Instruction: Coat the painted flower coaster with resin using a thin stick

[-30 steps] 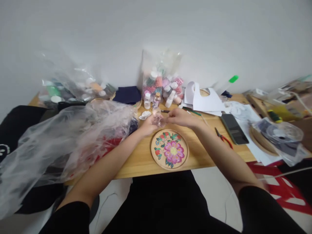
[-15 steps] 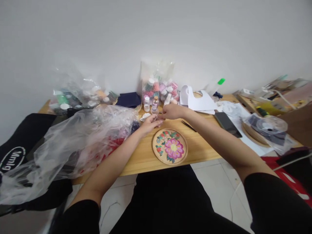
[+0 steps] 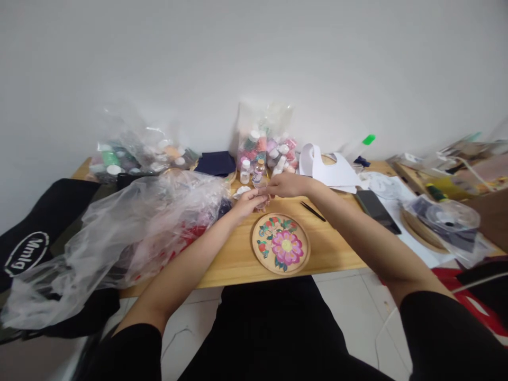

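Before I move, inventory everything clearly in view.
Wooden table: one, tan, centre.
Round painted wooden plate: one, multicoloured on tan, front.
Small capped bottles: two, white and orange caps, back centre.
Clear jar-filled bags: several, multicoloured, along back.
Crumpled plastic wrapping: uncounted, translucent, left.
Folded fabric: one stack, navy, back left.
Lettered fabric: one piece, black, far left.
Curled paper: several, white, back right.
Slim tweezers-like tool: one, black, beyond plate.
Rectangular phone: one, dark, right.
Bagged plastic spool: one, clear, far right.
Small transparent pieces: count unclear, colourless, centre.
Left hand: one, bare, centre.
Right hand: one, bare, centre.

Plate (image 3: 266,263) on table (image 3: 234,255), bottles (image 3: 245,173) behind; phone (image 3: 377,209) right.
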